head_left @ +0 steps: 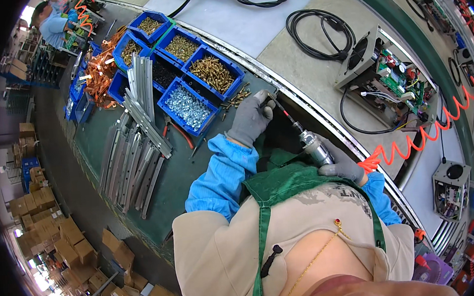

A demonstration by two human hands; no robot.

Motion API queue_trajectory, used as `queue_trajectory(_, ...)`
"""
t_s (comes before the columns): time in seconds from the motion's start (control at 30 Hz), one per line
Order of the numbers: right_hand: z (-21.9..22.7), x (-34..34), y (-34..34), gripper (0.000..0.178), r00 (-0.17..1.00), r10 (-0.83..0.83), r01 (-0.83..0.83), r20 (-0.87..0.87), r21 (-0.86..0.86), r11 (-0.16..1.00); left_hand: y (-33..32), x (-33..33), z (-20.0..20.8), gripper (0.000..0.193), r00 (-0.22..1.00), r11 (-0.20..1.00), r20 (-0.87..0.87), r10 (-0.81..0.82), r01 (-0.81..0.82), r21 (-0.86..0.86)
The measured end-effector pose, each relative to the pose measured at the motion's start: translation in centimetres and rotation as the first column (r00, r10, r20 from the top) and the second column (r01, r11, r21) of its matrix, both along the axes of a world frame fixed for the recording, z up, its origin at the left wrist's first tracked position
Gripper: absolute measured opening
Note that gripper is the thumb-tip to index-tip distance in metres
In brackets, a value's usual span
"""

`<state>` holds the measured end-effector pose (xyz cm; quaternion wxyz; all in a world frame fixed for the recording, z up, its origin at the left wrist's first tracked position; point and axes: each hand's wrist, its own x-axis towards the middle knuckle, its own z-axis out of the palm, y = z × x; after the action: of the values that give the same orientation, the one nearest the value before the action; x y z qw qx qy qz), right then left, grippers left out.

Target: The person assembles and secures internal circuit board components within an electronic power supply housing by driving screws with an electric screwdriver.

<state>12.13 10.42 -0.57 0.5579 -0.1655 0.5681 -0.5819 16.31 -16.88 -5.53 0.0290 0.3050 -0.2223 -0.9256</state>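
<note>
My right hand, in a grey glove, is wrapped round a silver air screwdriver. Its thin bit points up and left toward my left hand. That gloved hand is closed in a pinch at the bit's tip; whatever small piece lies between the fingers is too small to make out. Loose brass-coloured screws lie just beside the left hand. Close by stand a blue bin of brass screws and a blue bin of silver nuts or washers.
Metal rails lie piled on the green bench, near red-handled pliers. Copper-coloured parts fill the far left. An opened machine unit and a coiled black cable sit on the line at right. A red coiled hose stretches rightward.
</note>
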Motion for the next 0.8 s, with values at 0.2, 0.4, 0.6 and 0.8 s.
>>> queue_trajectory(0.2, -0.2, -0.2, 0.2, 0.09, 0.995, 0.053, -0.048, -0.08, 0.064, 0.997, -0.9, 0.2, 1.3, 0.017, 0.991, 0.865, 0.035, -0.133, 0.133, -0.483)
queue_trajectory(0.4, -1.1, -0.5, -0.7, 0.076, 0.99, 0.127, -0.13, 0.064, 0.054, 0.99, -0.8, 1.2, 1.7, 0.014, 0.988, 0.909, -0.104, -0.117, 0.065, -0.412)
queue_trajectory(0.6, -1.7, -0.4, -2.6, 0.077, 0.965, 0.144, -0.156, 0.218, 0.039, 0.987, -5.8, 6.3, 2.0, 0.019, 0.97, 0.369, 0.052, 0.237, -0.04, -0.929)
queue_trajectory(0.8, -1.0, 0.1, -3.5, 0.073, 0.955, 0.11, -0.141, 0.274, 0.094, 0.986, -20.0, 13.8, 1.0, 0.03, 0.356, -0.179, 0.299, 0.886, 0.854, -0.488)
